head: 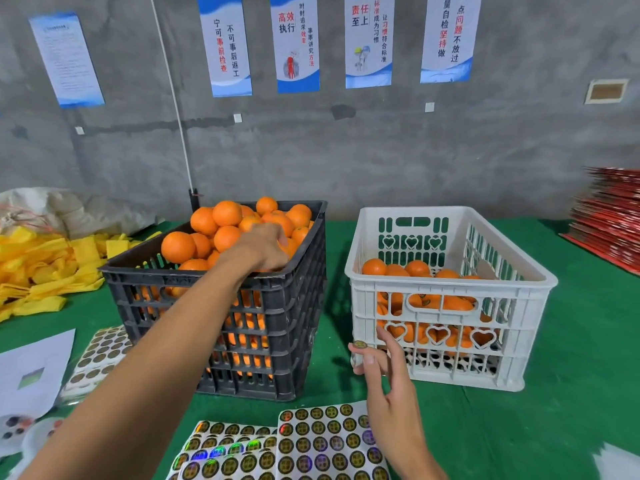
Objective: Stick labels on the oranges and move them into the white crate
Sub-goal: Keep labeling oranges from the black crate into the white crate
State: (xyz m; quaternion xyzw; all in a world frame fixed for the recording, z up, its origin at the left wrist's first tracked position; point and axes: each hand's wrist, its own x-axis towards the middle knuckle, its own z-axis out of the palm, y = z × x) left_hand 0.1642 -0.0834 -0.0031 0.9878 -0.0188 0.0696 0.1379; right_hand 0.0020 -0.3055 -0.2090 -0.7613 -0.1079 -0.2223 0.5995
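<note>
Trouble, as I judge it, starts with the label (360, 344): it sits on the tip of my right hand (388, 386), perched on one fingertip with the thumb just under it and the other fingers loosely spread. If it folds on itself or catches another finger before it reaches fruit, it is wasted, and I would have to peel a fresh one from the sticker sheets (311, 441) lying on the green table (571, 393) just below that hand.

My left hand (266, 249) reaches into the black crate (277, 323), fingers curled down over the oranges (221, 230) near the crate's right wall. Whether it has closed on one fruit I cannot tell; the fingertips are hidden among them. The heap rises above the rim at the far end, so pulling one from low in the pile could, I think, send others rolling over the edge.

The oranges look round, firm and bright, with a slightly dimpled skin, which may keep a label from seating flat unless it is pressed. The white crate (450, 289) stands just right of the black one, partly filled with more oranges that lie well below its rim.
</note>
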